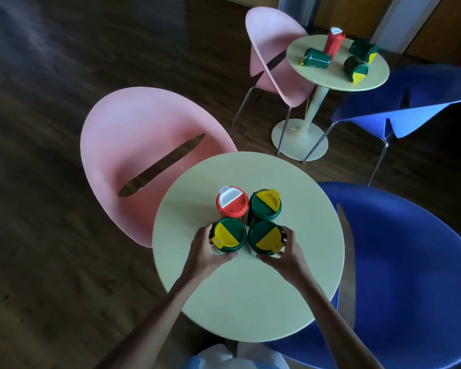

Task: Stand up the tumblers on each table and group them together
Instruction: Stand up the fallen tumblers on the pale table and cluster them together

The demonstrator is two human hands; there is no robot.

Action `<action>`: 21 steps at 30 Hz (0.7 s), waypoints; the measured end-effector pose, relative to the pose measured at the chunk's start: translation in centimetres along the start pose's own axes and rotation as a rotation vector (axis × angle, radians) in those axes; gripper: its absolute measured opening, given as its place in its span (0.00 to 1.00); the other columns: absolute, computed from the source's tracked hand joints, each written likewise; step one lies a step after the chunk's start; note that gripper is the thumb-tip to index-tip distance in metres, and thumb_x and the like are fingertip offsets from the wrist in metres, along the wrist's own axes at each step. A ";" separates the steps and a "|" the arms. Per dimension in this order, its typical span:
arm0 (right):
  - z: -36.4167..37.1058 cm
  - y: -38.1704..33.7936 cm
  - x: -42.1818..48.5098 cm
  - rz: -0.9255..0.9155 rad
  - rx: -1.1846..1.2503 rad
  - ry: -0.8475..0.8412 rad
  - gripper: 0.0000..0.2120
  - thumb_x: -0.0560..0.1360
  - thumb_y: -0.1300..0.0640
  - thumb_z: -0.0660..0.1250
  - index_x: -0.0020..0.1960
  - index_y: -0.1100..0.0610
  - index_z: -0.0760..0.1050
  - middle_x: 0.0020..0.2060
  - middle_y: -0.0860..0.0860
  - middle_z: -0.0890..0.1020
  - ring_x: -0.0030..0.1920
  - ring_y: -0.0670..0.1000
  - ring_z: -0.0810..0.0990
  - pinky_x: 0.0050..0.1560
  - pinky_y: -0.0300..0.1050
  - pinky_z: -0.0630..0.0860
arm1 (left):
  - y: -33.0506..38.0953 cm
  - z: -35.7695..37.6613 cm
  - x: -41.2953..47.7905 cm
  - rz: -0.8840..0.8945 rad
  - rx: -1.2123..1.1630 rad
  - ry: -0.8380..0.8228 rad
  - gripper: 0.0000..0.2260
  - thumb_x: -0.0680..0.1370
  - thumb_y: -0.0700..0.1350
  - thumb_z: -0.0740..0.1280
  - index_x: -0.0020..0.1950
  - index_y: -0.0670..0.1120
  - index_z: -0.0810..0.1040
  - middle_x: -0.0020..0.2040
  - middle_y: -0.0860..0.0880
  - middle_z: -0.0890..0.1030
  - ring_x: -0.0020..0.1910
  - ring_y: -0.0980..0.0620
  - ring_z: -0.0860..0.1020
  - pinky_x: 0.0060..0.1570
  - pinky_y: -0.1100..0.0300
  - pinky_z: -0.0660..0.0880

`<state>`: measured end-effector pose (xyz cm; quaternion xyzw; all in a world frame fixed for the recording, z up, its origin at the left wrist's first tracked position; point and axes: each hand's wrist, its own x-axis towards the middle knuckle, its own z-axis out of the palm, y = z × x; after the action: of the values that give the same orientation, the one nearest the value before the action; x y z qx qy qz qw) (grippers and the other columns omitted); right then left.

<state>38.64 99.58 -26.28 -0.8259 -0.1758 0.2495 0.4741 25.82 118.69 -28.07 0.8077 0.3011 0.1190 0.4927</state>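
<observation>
The fingers of the left hand [206, 253] curl round the near-left green tumbler [228, 235], thumb on its near side. Those of the right hand [286, 253] wrap the near-right green tumbler [265, 238] the same way. Both tumblers stand upright, close together, just in front of a red tumbler [232, 202] and a fourth green tumbler [264, 203], all four clustered on the near bench [248, 294]. A pink chair [144, 123] and a blue chair [410, 262] flank it. On the far bench [330, 78] a second red tumbler [333, 41] stands among three fallen green tumblers [317, 58] [363, 50] [355, 67].
</observation>
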 end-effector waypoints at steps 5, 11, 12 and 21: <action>0.2 -0.1 -0.1 0.009 0.009 0.001 0.38 0.62 0.56 0.80 0.64 0.50 0.62 0.58 0.50 0.74 0.59 0.50 0.75 0.52 0.38 0.77 | 0.0 -0.1 0.0 -0.009 -0.006 -0.012 0.42 0.57 0.58 0.78 0.67 0.47 0.68 0.58 0.51 0.73 0.57 0.55 0.75 0.54 0.58 0.78; 0.4 -0.1 -0.1 0.028 0.006 -0.005 0.39 0.62 0.56 0.80 0.65 0.52 0.61 0.58 0.49 0.73 0.59 0.50 0.74 0.53 0.40 0.76 | 0.1 -0.5 0.1 -0.012 0.001 -0.048 0.42 0.57 0.60 0.77 0.66 0.48 0.68 0.59 0.52 0.73 0.57 0.54 0.75 0.53 0.57 0.78; 0.3 -0.1 -0.1 0.027 -0.007 -0.009 0.39 0.62 0.56 0.80 0.66 0.52 0.61 0.58 0.49 0.73 0.59 0.49 0.73 0.53 0.40 0.76 | 0.2 -0.5 0.1 -0.015 0.006 -0.052 0.42 0.57 0.60 0.77 0.67 0.49 0.68 0.59 0.52 0.72 0.58 0.54 0.74 0.53 0.58 0.78; -0.1 0.7 -0.1 0.068 -0.087 -0.048 0.48 0.61 0.46 0.79 0.72 0.52 0.55 0.65 0.51 0.70 0.64 0.49 0.70 0.62 0.50 0.74 | 1.1 -0.8 -0.4 -0.051 0.083 -0.086 0.47 0.58 0.65 0.72 0.71 0.48 0.63 0.63 0.52 0.70 0.61 0.57 0.70 0.58 0.58 0.73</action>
<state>38.62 99.13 -26.83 -0.8450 -0.1694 0.2773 0.4247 25.52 118.65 -26.72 0.8238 0.3047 0.0589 0.4743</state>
